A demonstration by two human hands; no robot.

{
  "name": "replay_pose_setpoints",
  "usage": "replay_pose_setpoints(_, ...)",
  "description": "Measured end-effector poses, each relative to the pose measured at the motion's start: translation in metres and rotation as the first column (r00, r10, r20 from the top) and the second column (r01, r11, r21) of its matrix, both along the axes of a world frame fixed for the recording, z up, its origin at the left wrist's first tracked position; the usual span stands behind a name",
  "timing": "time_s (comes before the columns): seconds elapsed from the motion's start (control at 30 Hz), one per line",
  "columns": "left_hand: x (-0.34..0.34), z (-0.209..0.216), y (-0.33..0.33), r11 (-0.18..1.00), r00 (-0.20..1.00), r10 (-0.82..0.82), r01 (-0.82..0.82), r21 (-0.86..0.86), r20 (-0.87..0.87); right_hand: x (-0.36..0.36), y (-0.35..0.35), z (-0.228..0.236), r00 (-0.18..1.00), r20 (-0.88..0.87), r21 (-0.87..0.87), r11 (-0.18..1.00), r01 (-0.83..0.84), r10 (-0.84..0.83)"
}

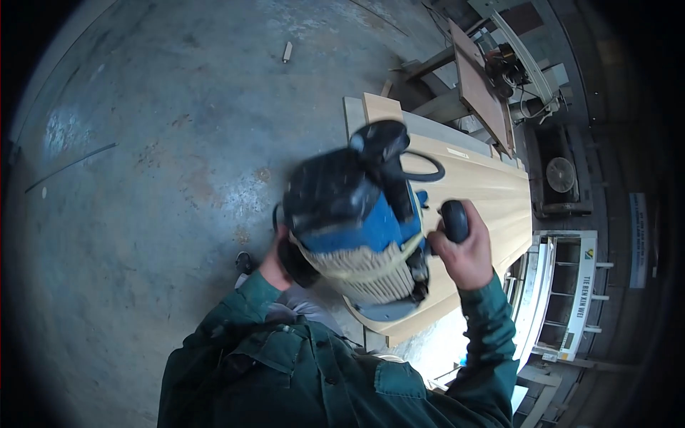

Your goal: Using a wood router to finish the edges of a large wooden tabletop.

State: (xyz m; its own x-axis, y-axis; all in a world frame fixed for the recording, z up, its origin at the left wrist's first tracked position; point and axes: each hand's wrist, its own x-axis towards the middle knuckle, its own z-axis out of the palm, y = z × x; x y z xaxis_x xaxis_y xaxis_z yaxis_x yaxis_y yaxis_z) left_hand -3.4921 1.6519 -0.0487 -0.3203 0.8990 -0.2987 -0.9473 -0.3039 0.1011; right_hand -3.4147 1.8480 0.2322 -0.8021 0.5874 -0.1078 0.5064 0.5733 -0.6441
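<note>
A large blue and black plunge router [382, 227] with a ribbed pale section round its lower body is in front of my chest, slightly blurred. My right hand [469, 253] is wrapped round its black knob handle on the right side. On the opposite side my left hand [274, 265] grips the other black handle, with most of its fingers hidden behind the tool. A black cord loops from the top of the router. Its flat grey base [389, 310] overlaps the near end of a long pale wooden panel [492, 196] in view; whether they touch I cannot tell.
Beyond the panel stands a table with a brown board top [479, 89] and a machine. A round fan [561, 175] is at the right, near a white metal frame [579, 299]. A small block [287, 52] and a thin strip [71, 167] lie on the concrete floor.
</note>
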Motion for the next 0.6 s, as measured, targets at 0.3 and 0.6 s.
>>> replay_pose_setpoints(0.3, -0.132, 0.031, 0.029, 0.873, 0.912, 0.054, -0.24, -0.424, -0.406, -0.043, 0.082, -0.189, 0.903, -0.332, -0.591, 0.806, 0.027, -0.274)
replay_pose_setpoints(0.6, -0.151, -0.002, 0.113, 0.838, 0.711, -0.019, -0.372, -0.4, -0.703, -0.024, 0.148, -0.284, 0.735, -0.473, -0.715, 0.699, 0.003, -0.486)
